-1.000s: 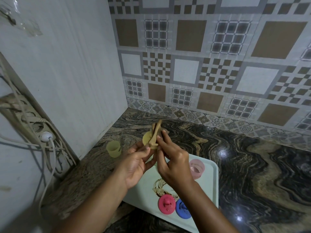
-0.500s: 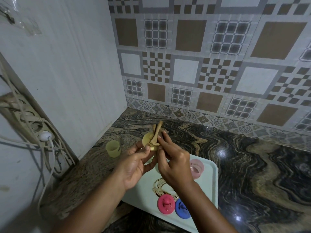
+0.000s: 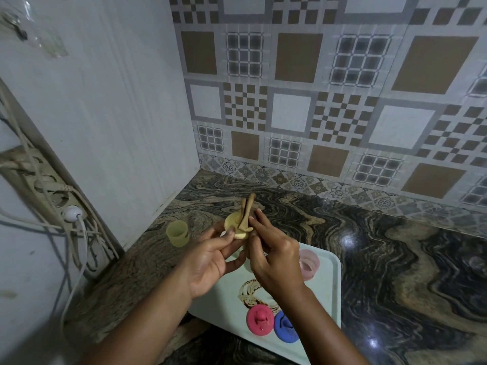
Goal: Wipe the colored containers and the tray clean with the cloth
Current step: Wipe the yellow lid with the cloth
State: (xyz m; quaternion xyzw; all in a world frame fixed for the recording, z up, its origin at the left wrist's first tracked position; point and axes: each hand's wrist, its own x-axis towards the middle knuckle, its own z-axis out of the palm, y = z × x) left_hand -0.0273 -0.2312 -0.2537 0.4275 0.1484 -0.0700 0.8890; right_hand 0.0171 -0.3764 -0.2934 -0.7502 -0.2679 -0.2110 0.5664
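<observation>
My left hand (image 3: 208, 262) holds a small round yellow lid (image 3: 232, 222) above the counter. My right hand (image 3: 274, 256) presses a tan cloth (image 3: 247, 212) against the lid, and the cloth's ends stick up. An open yellow container (image 3: 178, 233) stands on the counter to the left. The pale green tray (image 3: 328, 299) lies under my hands, with a pink container (image 3: 308, 264), a pink lid (image 3: 259, 321) and a blue lid (image 3: 285, 326) on it. A brown smear (image 3: 247, 291) marks the tray's middle, partly hidden by my right wrist.
The dark marbled counter (image 3: 395, 259) runs right to a patterned tiled wall (image 3: 316, 114). A white side wall (image 3: 118, 114) closes the corner on the left. A power strip with a plug and hanging cables (image 3: 58, 201) is mounted at the far left.
Both hands keep the lid and cloth in almost the same place; the cloth shifts slightly against the lid. Nothing else has moved.
</observation>
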